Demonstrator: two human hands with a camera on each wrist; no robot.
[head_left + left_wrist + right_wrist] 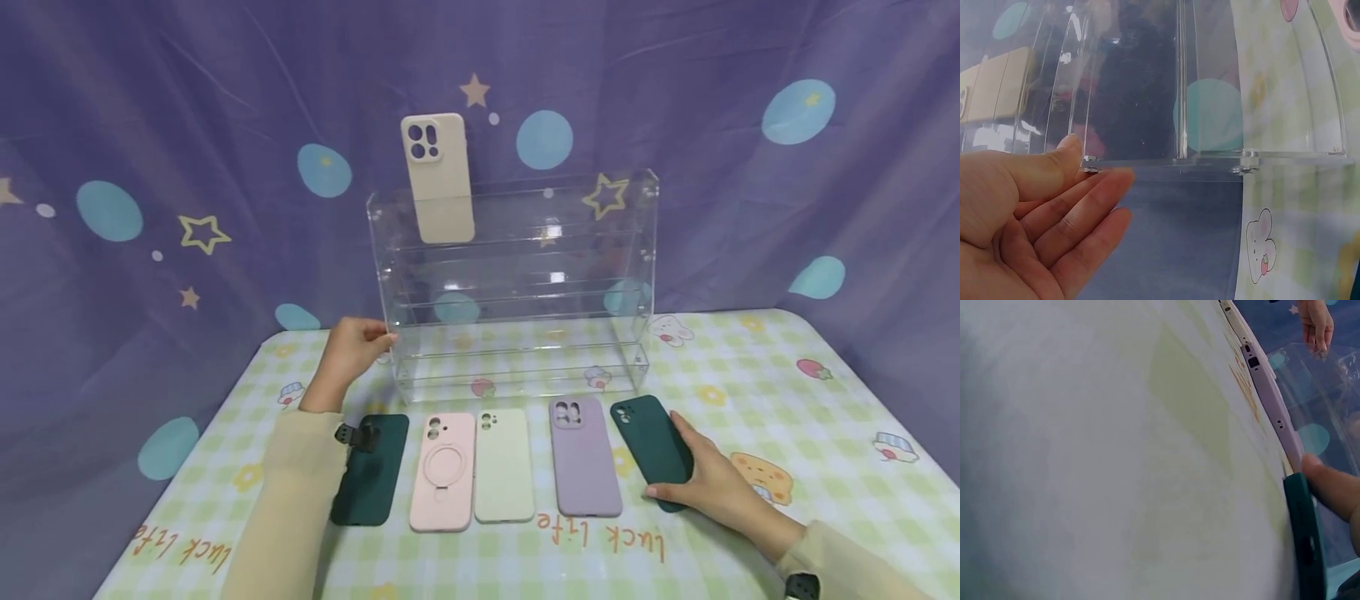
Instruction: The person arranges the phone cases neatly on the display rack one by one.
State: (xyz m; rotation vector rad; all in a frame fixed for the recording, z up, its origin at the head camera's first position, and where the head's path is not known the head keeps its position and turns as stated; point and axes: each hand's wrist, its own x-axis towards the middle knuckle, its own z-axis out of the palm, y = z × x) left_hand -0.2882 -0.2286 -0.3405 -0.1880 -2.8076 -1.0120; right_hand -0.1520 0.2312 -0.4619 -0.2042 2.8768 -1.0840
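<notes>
Phone case in dark green [651, 446] at lower right of the frame, right grip [712, 479] holding it across its edges, left grip [356, 346] pinching the side of the clear rack [517, 287] near centre, cream case [442, 183] up there at upper centre, purple case [587, 467] lying on the bench [810, 433] at lower centre.

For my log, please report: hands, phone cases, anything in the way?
Left hand holds clear rack by left side. Right hand grips rightmost green case. Cream case on top tier. No obstacle seen between green case and rack.
</notes>
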